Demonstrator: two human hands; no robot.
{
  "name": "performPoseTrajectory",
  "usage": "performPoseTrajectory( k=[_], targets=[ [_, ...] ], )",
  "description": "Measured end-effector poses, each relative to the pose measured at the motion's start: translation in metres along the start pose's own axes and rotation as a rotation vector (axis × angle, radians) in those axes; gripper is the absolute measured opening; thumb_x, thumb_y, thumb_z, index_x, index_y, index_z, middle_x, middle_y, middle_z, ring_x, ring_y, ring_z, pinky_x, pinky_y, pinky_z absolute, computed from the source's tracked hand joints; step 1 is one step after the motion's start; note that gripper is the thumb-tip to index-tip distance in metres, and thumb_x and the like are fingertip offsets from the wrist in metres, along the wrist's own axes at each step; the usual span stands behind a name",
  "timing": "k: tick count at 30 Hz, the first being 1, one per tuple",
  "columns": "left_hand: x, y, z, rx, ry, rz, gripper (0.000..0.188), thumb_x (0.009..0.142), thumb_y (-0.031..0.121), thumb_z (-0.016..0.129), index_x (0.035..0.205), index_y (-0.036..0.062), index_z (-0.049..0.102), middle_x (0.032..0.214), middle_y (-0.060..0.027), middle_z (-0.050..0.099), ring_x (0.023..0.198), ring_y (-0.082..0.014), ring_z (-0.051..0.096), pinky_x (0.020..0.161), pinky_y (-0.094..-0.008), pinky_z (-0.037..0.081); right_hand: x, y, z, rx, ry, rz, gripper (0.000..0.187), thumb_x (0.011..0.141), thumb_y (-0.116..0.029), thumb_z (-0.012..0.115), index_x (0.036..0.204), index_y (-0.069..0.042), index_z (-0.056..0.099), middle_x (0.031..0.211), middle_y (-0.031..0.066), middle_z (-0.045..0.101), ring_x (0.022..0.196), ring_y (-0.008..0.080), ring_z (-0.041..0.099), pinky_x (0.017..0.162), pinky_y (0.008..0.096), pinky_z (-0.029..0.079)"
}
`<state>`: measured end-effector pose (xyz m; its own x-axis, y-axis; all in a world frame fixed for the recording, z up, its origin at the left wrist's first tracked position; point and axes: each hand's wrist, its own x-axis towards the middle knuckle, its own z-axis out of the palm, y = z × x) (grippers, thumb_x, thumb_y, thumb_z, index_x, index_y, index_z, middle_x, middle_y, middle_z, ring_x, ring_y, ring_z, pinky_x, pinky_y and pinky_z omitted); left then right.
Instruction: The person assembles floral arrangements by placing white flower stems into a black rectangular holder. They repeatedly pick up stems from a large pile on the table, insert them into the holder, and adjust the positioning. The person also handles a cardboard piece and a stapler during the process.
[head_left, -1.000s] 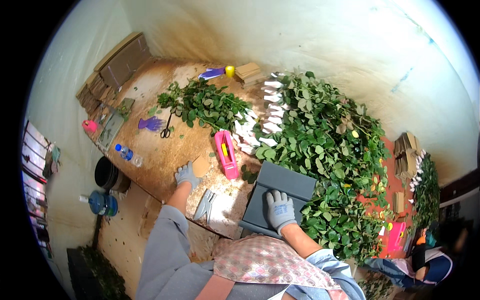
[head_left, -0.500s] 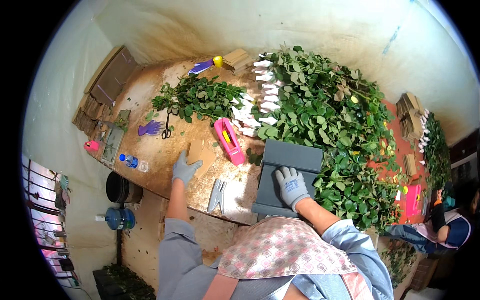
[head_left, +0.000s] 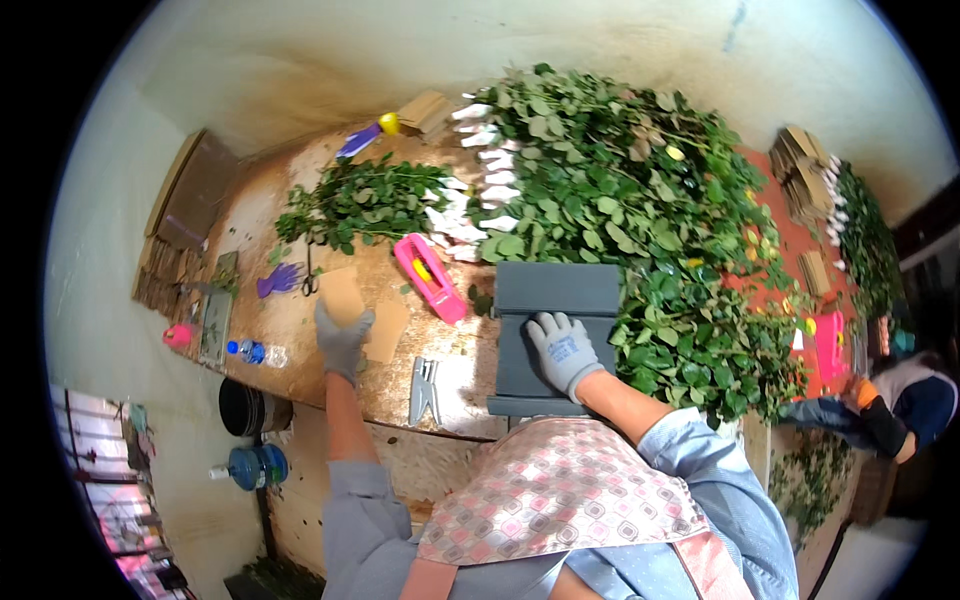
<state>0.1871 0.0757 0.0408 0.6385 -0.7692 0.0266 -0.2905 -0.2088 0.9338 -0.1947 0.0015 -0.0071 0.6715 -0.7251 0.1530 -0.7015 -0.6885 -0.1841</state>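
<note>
My left hand [head_left: 342, 342], in a grey glove, grips a small brown cardboard sheet [head_left: 342, 291] by its near edge. A second cardboard sheet [head_left: 386, 332] lies on the table just right of that hand. Also gloved in grey, my right hand [head_left: 564, 354] lies flat with fingers stretched out on a dark grey folding board [head_left: 520, 362]. A grey stapler [head_left: 424, 390] rests between the two hands at the table's near side. Beyond it stands a pink tape dispenser [head_left: 430, 280] with a yellow core.
Leafy stems [head_left: 620, 190] with white-wrapped ends are heaped behind and right of the board; a smaller bunch [head_left: 370, 200] lies left. Black scissors [head_left: 309, 275], a purple glove [head_left: 279, 280] and a water bottle [head_left: 246, 351] are farther left. Another person [head_left: 900, 400] is at far right.
My left hand has drawn one cardboard sheet up and to the left, apart from the other sheet. My right hand stays on the board. The whole view has shifted slightly.
</note>
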Motion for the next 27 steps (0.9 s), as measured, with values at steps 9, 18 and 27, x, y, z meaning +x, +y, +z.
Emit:
performPoseTrajectory(
  k=[9, 18, 27],
  targets=[
    [-0.115, 0.013, 0.144, -0.618, -0.797, -0.213, 0.028, 0.097, 0.010, 0.067, 0.124, 0.0007, 0.066, 0.113, -0.0010, 0.071, 0.099, -0.0103, 0.064, 0.092, -0.0280, 0.051, -0.003, 0.011, -0.002, 0.162, -0.010, 0.027, 0.039, 0.088, -0.017, 0.060, 0.127, -0.011, 0.062, 0.125, 0.0123, 0.059, 0.121, 0.0303, 0.055, 0.101, 0.0457, 0.044],
    [-0.123, -0.004, 0.166, -0.307, -0.812, -0.270, 0.028, 0.098, 0.008, 0.063, 0.124, -0.0032, 0.066, 0.110, -0.0032, 0.072, 0.096, -0.0095, 0.065, 0.089, -0.0267, 0.053, 0.008, 0.038, -0.040, 1.414, -0.606, 0.417, 0.030, 0.098, -0.031, 0.069, 0.111, -0.004, 0.069, 0.093, 0.0059, 0.069, 0.082, 0.0130, 0.065, 0.070, 0.0279, 0.052],
    [-0.143, 0.011, 0.150, -0.014, -0.401, 0.072, 0.020, 0.093, 0.013, 0.065, 0.108, 0.0006, 0.069, 0.117, -0.0126, 0.070, 0.106, -0.0294, 0.067, 0.091, -0.0379, 0.053, 0.024, 0.022, -0.029, 0.775, -0.511, 0.652, 0.049, 0.100, -0.041, 0.064, 0.079, 0.003, 0.068, 0.062, 0.0115, 0.065, 0.055, 0.0158, 0.062, 0.053, 0.0338, 0.046]
  ],
)
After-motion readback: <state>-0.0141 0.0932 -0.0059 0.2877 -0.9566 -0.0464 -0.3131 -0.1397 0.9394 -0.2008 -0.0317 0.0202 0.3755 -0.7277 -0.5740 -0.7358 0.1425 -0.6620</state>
